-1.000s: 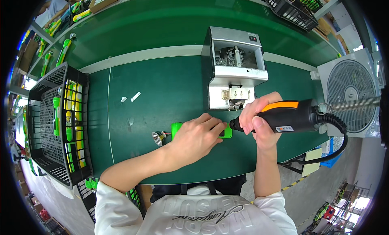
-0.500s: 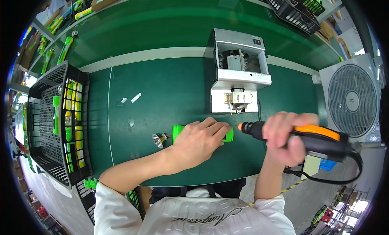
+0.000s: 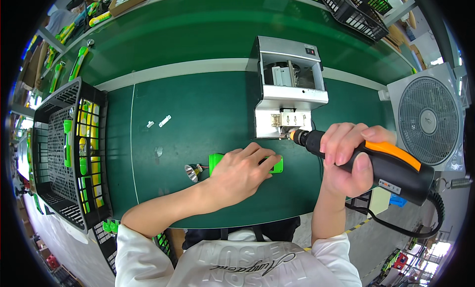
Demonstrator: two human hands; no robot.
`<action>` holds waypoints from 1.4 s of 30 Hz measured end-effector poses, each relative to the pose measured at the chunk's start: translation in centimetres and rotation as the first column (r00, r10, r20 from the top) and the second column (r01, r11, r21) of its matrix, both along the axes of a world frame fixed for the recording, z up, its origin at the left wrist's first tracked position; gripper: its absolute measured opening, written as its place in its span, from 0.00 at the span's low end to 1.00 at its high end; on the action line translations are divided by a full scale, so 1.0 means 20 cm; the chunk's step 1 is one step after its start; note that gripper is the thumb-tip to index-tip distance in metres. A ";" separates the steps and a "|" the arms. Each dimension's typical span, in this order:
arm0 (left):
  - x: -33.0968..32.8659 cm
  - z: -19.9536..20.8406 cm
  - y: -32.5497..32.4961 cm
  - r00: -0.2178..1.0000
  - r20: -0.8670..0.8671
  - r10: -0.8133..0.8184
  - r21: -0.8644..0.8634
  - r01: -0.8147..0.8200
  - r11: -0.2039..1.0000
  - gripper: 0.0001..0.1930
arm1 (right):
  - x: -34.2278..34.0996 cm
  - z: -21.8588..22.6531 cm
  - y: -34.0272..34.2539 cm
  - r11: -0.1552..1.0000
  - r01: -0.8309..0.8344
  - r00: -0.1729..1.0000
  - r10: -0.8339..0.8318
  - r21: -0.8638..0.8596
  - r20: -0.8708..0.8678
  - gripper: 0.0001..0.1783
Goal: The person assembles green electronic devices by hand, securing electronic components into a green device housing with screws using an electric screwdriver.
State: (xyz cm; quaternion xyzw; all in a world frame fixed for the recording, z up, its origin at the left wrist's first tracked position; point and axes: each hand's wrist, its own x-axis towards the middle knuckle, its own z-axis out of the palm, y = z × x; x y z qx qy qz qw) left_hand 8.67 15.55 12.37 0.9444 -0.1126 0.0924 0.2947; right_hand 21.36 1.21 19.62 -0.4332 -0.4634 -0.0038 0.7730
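Since the earlier frame, the black-and-orange electric screwdriver [image 3: 396, 172] has brought its tip to the near edge of the silver screw feeder [image 3: 292, 95], the right hand's [image 3: 349, 160] grip closed around its body. On the desk [image 3: 173, 143] to its left, the green flashlight housing [image 3: 214, 162] lies beneath the left hand [image 3: 240, 170], whose grip is curled over it, a wired reflector [image 3: 192, 172] just off its left end.

Left hand [image 3: 242, 170]: clasped over green housing [image 3: 215, 162] on green bench [image 3: 208, 108]. Reflector [image 3: 192, 173] on wires [image 3: 203, 166]: left of left-hand grip. Right hand [image 3: 349, 156]: wrapped around black-and-orange power screwdriver [image 3: 403, 173]; tip left of grip, at front edge of silver machine [image 3: 292, 95]. White parts [image 3: 165, 120]: beyond left hand, leftward. Fan [image 3: 428, 121]: right of right-hand grip. Black crate [image 3: 62, 158]: well left of left hand.
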 end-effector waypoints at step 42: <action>0.00 0.01 -0.01 1.000 0.005 0.005 -0.009 -0.005 1.000 0.18 | -0.13 -0.12 -0.13 0.980 -0.134 0.952 0.085 -0.149 -0.295 0.17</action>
